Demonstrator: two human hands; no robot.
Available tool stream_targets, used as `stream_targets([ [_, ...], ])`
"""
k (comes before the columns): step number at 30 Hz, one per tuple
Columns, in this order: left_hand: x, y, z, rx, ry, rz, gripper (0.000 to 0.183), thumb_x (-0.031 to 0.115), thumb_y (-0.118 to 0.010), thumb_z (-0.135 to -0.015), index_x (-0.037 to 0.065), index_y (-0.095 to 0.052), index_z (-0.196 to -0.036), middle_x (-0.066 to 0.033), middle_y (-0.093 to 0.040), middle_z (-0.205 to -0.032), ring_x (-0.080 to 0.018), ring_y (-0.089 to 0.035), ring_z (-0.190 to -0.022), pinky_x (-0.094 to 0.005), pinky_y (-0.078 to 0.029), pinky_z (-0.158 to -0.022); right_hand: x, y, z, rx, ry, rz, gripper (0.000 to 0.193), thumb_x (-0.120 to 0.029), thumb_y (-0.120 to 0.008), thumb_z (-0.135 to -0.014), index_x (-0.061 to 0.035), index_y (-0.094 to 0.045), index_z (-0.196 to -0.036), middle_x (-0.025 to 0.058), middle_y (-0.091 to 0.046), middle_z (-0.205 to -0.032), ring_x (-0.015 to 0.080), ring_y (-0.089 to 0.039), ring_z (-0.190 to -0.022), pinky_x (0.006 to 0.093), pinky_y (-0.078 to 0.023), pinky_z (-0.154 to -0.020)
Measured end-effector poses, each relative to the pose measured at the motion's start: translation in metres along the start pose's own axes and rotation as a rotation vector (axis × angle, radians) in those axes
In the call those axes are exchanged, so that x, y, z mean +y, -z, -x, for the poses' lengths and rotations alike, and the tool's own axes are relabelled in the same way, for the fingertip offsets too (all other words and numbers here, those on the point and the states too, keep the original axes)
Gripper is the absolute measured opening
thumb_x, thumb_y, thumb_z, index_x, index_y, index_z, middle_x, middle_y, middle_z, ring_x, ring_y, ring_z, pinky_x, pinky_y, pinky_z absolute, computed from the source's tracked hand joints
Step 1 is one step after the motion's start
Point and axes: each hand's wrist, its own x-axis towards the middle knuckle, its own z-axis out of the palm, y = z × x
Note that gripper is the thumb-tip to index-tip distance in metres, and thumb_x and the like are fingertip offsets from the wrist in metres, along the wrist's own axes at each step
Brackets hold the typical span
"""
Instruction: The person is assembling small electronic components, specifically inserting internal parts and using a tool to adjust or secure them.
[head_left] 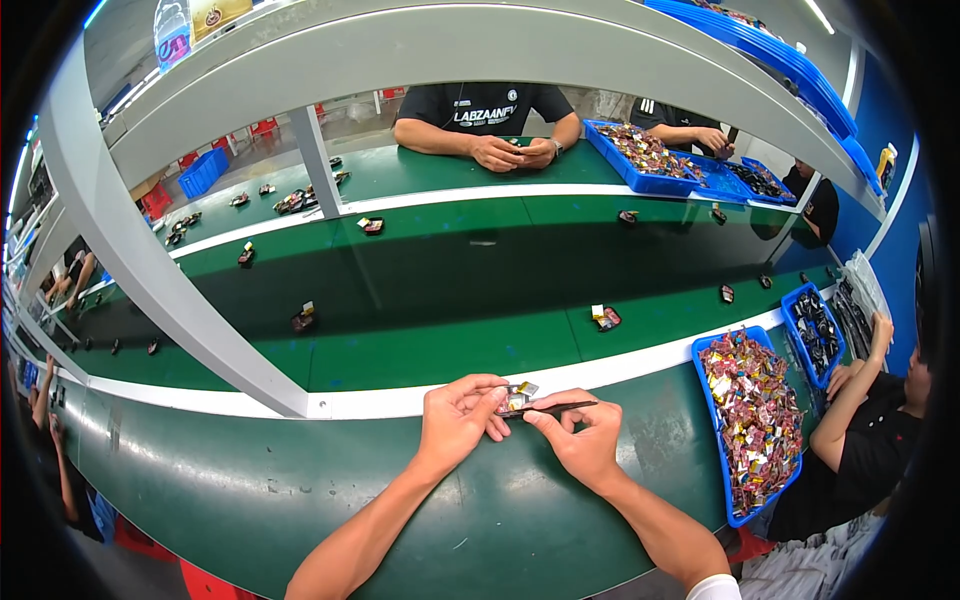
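Observation:
Over the near green bench, my left hand point(455, 418) pinches a small dark electronic assembly point(516, 398) with a yellow and silver tab sticking up. Its fingers are closed around the part's left side and hide some of it. From the right, my right hand point(584, 440) grips dark tweezers point(562, 407) between thumb and fingers. The tweezers' tips reach the assembly, but what they pinch is too small to make out. Both hands are close together near the white rail point(400, 396).
Beyond the rail, a green conveyor belt point(450, 345) carries scattered small assemblies point(605, 318). To the right stand a blue tray point(728, 500) heaped with small parts and a tray of black parts point(812, 330), beside a co-worker point(870, 420). A grey post point(180, 290) rises at left; another person point(485, 125) works opposite.

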Motion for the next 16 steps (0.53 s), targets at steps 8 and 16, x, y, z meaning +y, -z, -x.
stream_targets([
  [8, 0.0015, -0.0009, 0.0006, 0.008, 0.001, 0.015, 0.019, 0.005, -0.062, -0.098, -0.008, -0.067, -0.110, -0.0136, -0.069, -0.075, -0.0161, -0.068, -0.058, -0.0260, -0.055, -0.051, -0.0008, -0.0002, 0.0001, -0.009, 0.054, 0.036, 0.009, -0.002, -0.083, -0.076, -0.0021, -0.077, -0.083, 0.0039, -0.076, -0.081, 0.0046, -0.040, -0.044, 0.0227, -0.034, -0.045],
  [16, 0.0022, 0.0001, -0.0008, -0.026, 0.031, 0.006, 0.020, 0.007, -0.060, -0.099, -0.008, -0.067, -0.110, -0.0139, -0.070, -0.076, -0.0160, -0.068, -0.060, -0.0262, -0.056, -0.051, 0.0011, -0.0019, -0.0012, -0.028, 0.405, 0.159, 0.012, 0.002, -0.080, -0.073, -0.0083, -0.075, -0.077, 0.0036, -0.077, -0.080, 0.0067, -0.044, -0.039, 0.0226, -0.036, -0.044],
])
